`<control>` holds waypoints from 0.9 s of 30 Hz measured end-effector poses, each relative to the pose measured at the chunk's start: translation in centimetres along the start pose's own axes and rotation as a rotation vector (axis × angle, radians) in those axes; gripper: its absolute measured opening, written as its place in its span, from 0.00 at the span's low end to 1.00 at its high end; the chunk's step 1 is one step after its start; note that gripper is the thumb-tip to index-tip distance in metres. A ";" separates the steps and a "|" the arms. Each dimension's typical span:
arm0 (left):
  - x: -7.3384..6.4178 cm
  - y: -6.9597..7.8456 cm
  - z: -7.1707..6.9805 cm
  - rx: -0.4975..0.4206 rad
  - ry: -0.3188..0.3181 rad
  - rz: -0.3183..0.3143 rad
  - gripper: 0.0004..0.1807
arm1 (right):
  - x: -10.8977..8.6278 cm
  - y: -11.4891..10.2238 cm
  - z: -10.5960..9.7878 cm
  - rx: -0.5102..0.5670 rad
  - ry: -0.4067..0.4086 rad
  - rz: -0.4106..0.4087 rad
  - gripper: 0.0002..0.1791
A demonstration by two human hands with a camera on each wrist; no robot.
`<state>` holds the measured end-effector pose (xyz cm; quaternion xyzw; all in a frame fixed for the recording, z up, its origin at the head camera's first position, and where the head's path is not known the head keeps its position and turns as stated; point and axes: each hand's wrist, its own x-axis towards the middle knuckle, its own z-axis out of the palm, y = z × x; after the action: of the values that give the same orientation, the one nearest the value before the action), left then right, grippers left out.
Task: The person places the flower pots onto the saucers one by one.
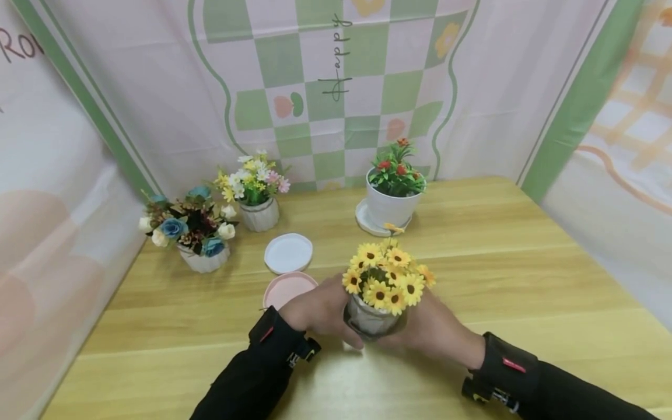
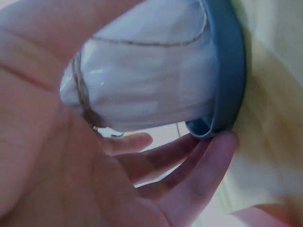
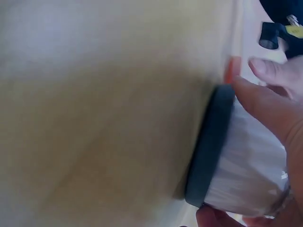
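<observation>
A flower pot of yellow daisy-like flowers is between both hands, near the middle of the table. The pot is pale with twine round it, and its base sits in a dark blue-grey saucer. My left hand grips one side, fingertips at the saucer's rim in the left wrist view. From the other side my right hand holds the pot, with its thumb and fingers at opposite edges of the saucer. In the right wrist view the saucer is close over the wooden tabletop.
A white saucer and a pink saucer, partly behind the left hand, lie on the table. Blue-and-cream flowers and mixed flowers stand at left in pots. Behind, a white pot with red flowers sits on a white saucer.
</observation>
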<state>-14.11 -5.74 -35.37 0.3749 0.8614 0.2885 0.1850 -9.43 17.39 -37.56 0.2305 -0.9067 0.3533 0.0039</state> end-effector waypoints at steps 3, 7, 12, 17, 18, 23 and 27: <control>0.0 0.1 0.3 0.035 0.019 -0.047 0.64 | -0.1 -0.1 0.3 -0.055 0.020 -0.018 0.62; 0.0 0.2 0.7 -0.008 0.076 -0.061 0.58 | 0.1 0.0 0.4 -0.075 0.043 -0.054 0.61; 0.1 -0.7 1.8 -0.051 0.172 0.023 0.53 | 0.3 0.1 0.3 -0.074 0.040 -0.063 0.59; 0.5 -0.8 2.5 -0.052 0.212 0.015 0.54 | 0.4 0.2 0.0 -0.067 0.023 -0.040 0.60; 0.6 -0.7 2.5 -0.050 0.220 0.004 0.54 | 0.5 0.3 -0.1 -0.068 0.022 -0.035 0.61; 1.2 0.3 2.3 -0.045 0.241 -0.068 0.54 | 0.7 0.6 -0.5 -0.068 0.036 -0.024 0.61; 1.9 0.4 2.3 -0.034 0.239 -0.107 0.56 | 0.8 1.2 -0.9 -0.051 0.039 -0.027 0.61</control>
<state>-13.88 -3.29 -37.06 0.2880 0.8911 0.3354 0.1025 -10.82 18.36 -37.51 0.2357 -0.9119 0.3344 0.0323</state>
